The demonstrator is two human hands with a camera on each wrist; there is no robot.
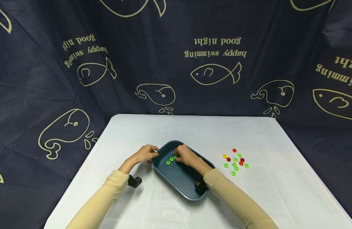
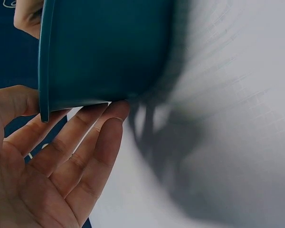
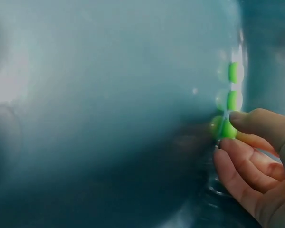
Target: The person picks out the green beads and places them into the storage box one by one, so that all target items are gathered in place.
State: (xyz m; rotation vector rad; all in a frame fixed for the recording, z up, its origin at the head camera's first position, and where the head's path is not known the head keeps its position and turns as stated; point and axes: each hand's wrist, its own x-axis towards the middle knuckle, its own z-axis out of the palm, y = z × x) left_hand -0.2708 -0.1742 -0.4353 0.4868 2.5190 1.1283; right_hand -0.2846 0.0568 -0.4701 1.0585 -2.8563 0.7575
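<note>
The left hand (image 1: 146,154) grips the blue tray (image 1: 180,178), maybe so it won't slide, while the right hand (image 1: 186,155) pinches a green ring (image 1: 175,157) inside, in line with two more green rings (image 1: 168,163)

Bright, even light covers the white tabletop (image 1: 279,190), with soft shadows beside both sleeves (image 1: 98,200); the far navy cloth (image 1: 164,60) looks dimmer. The left wrist view shows a blurry shadow by the tray (image 2: 109,47); in the right, glare whitens its floor and green rings (image 3: 233,72) look soft-edged.
</note>
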